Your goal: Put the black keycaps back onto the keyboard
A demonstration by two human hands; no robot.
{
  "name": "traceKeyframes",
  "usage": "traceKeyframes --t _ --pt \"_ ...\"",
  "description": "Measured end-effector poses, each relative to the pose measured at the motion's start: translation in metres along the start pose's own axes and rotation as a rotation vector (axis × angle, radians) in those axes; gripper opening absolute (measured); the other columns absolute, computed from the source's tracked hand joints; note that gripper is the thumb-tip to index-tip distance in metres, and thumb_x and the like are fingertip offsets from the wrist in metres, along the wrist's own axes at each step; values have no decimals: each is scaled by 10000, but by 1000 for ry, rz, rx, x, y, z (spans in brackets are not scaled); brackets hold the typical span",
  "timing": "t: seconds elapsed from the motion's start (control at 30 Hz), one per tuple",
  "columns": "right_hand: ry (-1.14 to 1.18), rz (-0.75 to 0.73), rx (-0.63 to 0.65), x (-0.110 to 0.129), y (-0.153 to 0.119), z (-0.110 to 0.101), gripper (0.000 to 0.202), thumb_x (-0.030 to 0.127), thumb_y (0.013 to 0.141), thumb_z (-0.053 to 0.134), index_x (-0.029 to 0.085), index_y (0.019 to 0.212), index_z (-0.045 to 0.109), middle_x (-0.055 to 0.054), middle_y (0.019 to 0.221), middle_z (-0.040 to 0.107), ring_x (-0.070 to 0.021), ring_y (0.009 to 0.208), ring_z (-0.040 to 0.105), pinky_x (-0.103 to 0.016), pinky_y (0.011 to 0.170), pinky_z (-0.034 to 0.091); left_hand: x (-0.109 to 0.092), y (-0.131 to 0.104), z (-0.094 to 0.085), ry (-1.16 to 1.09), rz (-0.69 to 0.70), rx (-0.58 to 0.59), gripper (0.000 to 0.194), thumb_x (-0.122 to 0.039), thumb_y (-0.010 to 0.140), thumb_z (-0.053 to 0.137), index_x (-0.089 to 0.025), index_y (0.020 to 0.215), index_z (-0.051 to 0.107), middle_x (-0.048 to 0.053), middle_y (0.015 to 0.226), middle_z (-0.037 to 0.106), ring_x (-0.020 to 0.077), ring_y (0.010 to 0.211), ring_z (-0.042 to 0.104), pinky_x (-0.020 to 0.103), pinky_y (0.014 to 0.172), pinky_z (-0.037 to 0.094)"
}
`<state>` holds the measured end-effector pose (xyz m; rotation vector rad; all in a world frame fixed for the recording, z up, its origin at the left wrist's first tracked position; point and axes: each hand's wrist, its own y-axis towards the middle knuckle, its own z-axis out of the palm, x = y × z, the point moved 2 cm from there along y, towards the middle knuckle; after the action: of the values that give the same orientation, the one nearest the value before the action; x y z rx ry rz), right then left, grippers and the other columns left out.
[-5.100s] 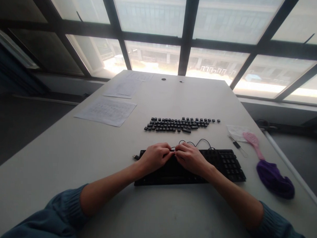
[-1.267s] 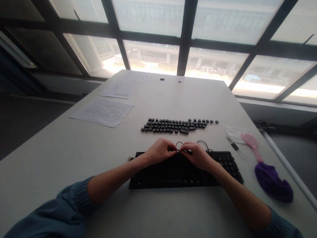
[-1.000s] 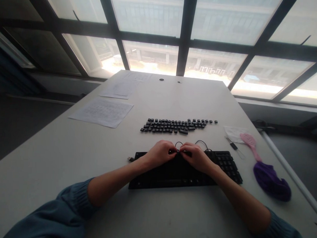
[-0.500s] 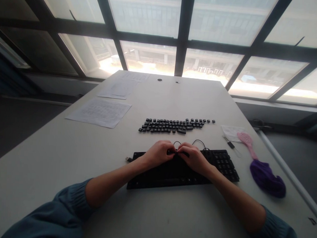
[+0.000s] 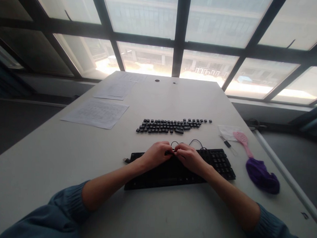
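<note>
A black keyboard (image 5: 156, 176) lies in front of me, its left and middle part bare of keycaps and its number pad at the right still bearing keys. Over its back edge my left hand (image 5: 158, 153) and my right hand (image 5: 189, 157) meet, fingertips pinched close together. What the fingers hold is too small and dark to make out. Behind the keyboard, loose black keycaps (image 5: 163, 126) lie in rows on the white table (image 5: 198, 99). The keyboard's cable (image 5: 196, 140) loops behind my right hand, and a USB plug (image 5: 126, 160) rests by the left corner.
Right of the keyboard are a keycap puller (image 5: 227, 144), a clear plastic bag (image 5: 224, 130), a pink brush (image 5: 241, 137) and a purple cloth (image 5: 262, 176). Papers (image 5: 96, 113) lie at the left. Windows (image 5: 145, 57) stand beyond the table.
The whole view has shifted slightly, so things appear a little further left. My right hand's fingers have curled in more; both hands stay together over the keyboard's back edge.
</note>
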<state>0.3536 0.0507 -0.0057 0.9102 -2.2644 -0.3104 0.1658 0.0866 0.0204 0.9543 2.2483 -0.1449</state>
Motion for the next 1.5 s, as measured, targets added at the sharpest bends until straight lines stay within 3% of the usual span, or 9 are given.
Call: traceKeyframes --t 0.53,0.7,1.0,1.27,1.4,1.5 --pt "44 69 -12 -4 0 2 245 152 977 548 197 758 648 -67 929 671 -186 862 616 -310 773 496 0 0 -1 -30 9 -14 123 -122 847 685 -166 799 789 15 753 664 116 677 606 215 671 428" --pt "142 102 11 -2 1 -1 139 133 935 607 203 830 664 -61 979 687 -190 915 643 -312 823 518 0 -3 3 -5 20 -5 144 -128 869 662 -165 797 781 26 780 670 128 712 622 223 690 433" --pt "69 112 6 5 1 -1 205 174 961 582 201 761 617 -71 982 683 -201 924 630 -342 844 512 2 -2 5 70 0 -1 176 -155 891 647 -170 773 776 26 769 664 129 689 599 232 669 420" --pt "53 111 14 4 1 -2 130 163 964 565 198 872 648 -79 1014 677 -200 931 630 -332 843 514 1 -4 4 55 -24 31 109 -198 897 658 -183 905 766 50 916 712 179 848 661 259 807 489" --pt "7 213 10 3 -1 -11 116 165 967 564 207 963 671 -67 992 679 -197 899 645 -324 828 512 2 -6 6 68 -23 31 191 -178 902 635 -201 1061 736 56 986 723 202 924 668 287 861 496" --pt "-58 292 27 2 -5 -17 111 175 957 589 207 920 688 -61 925 684 -211 869 647 -339 811 509 4 -6 8 65 0 44 198 -172 902 628 -211 1058 745 54 986 725 201 919 673 285 866 495"
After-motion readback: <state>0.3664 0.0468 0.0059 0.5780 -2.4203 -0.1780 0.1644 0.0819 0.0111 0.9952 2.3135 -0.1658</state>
